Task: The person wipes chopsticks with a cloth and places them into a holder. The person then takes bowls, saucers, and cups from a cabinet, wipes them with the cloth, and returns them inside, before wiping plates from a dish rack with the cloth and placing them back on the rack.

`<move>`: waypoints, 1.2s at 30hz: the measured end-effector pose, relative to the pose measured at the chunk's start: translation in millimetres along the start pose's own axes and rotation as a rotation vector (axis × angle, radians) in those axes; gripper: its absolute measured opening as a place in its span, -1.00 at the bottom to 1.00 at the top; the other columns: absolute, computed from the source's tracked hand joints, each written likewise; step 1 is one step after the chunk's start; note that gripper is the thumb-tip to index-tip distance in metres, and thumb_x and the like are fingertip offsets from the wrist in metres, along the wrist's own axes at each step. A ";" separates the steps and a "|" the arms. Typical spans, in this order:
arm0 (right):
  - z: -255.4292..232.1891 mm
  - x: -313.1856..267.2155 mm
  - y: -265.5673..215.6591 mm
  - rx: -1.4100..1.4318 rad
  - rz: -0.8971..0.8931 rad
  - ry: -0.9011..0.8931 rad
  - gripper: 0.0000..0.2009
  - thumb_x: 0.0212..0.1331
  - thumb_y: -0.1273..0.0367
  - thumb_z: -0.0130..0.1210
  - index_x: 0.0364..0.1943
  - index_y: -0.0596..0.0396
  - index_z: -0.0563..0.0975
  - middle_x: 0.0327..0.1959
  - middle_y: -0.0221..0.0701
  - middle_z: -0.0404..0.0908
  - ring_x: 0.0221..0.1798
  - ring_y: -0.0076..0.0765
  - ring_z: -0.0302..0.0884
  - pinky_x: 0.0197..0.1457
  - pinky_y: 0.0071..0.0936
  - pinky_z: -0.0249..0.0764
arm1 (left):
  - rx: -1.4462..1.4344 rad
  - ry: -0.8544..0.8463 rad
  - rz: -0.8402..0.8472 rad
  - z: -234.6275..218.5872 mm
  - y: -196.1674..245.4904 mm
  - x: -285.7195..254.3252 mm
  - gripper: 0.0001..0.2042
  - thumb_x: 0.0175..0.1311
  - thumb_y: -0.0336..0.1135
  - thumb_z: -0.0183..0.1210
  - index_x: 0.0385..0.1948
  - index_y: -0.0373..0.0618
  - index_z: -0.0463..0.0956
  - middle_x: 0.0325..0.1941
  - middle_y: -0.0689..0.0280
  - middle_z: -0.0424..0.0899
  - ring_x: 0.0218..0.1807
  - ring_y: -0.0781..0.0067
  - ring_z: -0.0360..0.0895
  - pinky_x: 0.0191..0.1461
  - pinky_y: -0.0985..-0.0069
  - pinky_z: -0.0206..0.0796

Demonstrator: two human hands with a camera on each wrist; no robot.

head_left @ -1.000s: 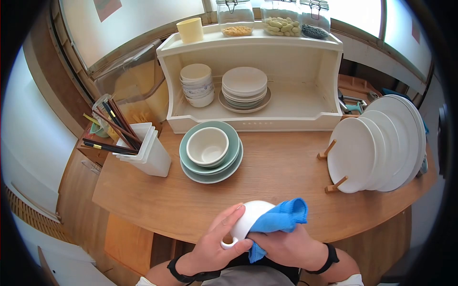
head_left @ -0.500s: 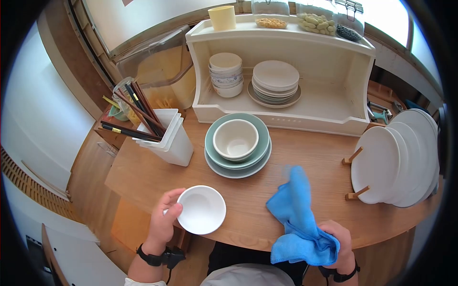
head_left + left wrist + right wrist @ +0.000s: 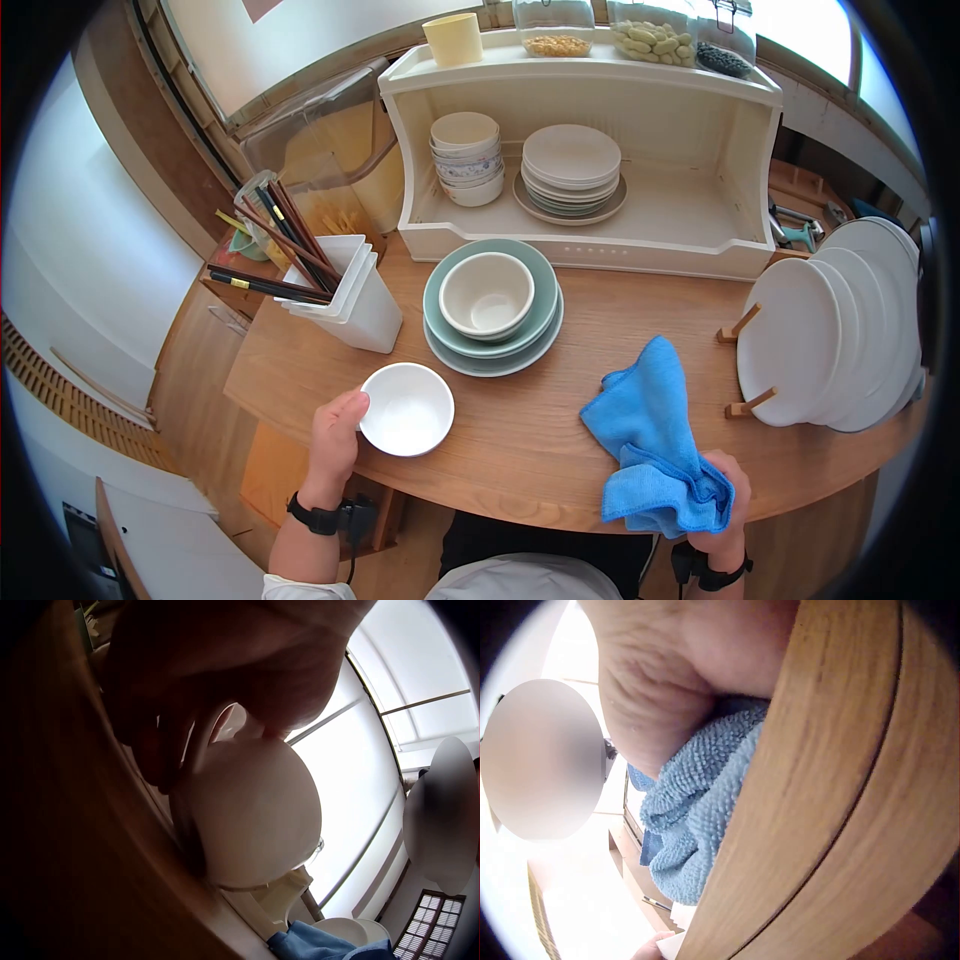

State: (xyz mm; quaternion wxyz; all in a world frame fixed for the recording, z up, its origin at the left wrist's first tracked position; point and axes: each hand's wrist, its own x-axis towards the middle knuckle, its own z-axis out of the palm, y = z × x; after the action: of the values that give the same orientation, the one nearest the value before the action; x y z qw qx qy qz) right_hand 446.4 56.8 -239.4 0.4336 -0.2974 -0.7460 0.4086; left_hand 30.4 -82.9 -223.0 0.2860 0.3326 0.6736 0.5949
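My left hand [image 3: 334, 440] holds a white cup [image 3: 407, 410] at the left front of the table, thumb at its rim. In the left wrist view the cup's handle [image 3: 201, 739] shows with the fingers about it, and the cup's base sits low over the wood. At the right front my right hand [image 3: 728, 492] grips a blue cloth [image 3: 650, 430], which spreads forward over the tabletop. Bunched folds of the cloth [image 3: 697, 810] show under the palm in the right wrist view; most of the fingers are hidden there.
Nested green and white bowls [image 3: 543, 262] stand mid-table. Behind them a cream shelf [image 3: 690, 225] holds stacked cups [image 3: 467, 165] and plates [image 3: 570, 155], with jars on top. A white holder [image 3: 372, 315] with chopsticks is at left, a rack of white plates [image 3: 790, 345] at right.
The hands have parted. The left carried the cup away to the left and lowered it toward the table, its inside now facing up. The right took the cloth off the cup and moved right.
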 end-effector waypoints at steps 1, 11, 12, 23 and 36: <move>-0.5 -0.4 1.6 -0.027 -0.016 0.000 -0.59 -0.01 0.32 0.30 -0.10 0.26 0.47 -0.27 -0.27 0.56 -0.26 -0.37 0.51 -0.16 -0.47 0.41 | 0.003 0.008 0.022 -1.3 -3.2 1.2 -0.63 0.39 -0.19 0.03 -0.06 -0.40 0.57 -0.13 0.25 0.66 -0.08 0.54 0.53 0.05 0.59 0.31; -1.5 -5.0 10.9 -0.010 -0.004 0.008 -0.59 -0.04 0.32 0.34 -0.14 0.23 0.50 -0.29 -0.30 0.59 -0.28 -0.38 0.55 -0.19 -0.48 0.44 | -0.047 -0.017 -0.056 -4.5 -3.5 12.3 -0.61 0.41 -0.15 0.05 -0.10 -0.41 0.57 -0.19 0.26 0.67 -0.13 0.54 0.54 -0.01 0.57 0.34; -0.8 -4.7 11.9 -0.010 -0.004 0.012 -0.59 -0.04 0.32 0.34 -0.14 0.23 0.50 -0.29 -0.30 0.59 -0.28 -0.38 0.55 -0.19 -0.48 0.44 | -0.070 -0.023 -0.078 -4.8 -2.7 11.3 -0.61 0.41 -0.16 0.05 -0.08 -0.41 0.56 -0.17 0.25 0.67 -0.12 0.53 0.55 0.00 0.57 0.35; 1.0 -0.7 7.8 0.021 -0.032 0.022 -0.53 -0.17 0.35 0.43 -0.12 0.21 0.53 -0.32 -0.21 0.61 -0.31 -0.22 0.60 -0.25 -0.43 0.47 | -0.048 -0.111 -0.176 -8.3 7.6 9.1 -0.63 0.43 -0.25 0.02 0.05 -0.42 0.48 -0.06 0.22 0.64 -0.06 0.51 0.55 0.09 0.54 0.35; 0.9 -0.1 6.7 0.030 -0.063 0.003 -0.52 -0.18 0.36 0.43 -0.10 0.21 0.53 -0.29 -0.18 0.62 -0.29 -0.16 0.61 -0.23 -0.40 0.49 | 0.810 -0.081 0.504 60.5 110.5 7.7 -0.68 0.26 -0.25 0.19 -0.05 -0.29 0.54 -0.13 0.11 0.65 -0.14 0.19 0.57 -0.06 0.41 0.42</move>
State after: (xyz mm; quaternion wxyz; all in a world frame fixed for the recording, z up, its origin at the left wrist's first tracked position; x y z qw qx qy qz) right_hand 446.3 59.7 -245.5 0.4518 -0.2678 -0.7482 0.4055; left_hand 84.9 -32.0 -121.1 0.0062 0.5932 0.7379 0.3219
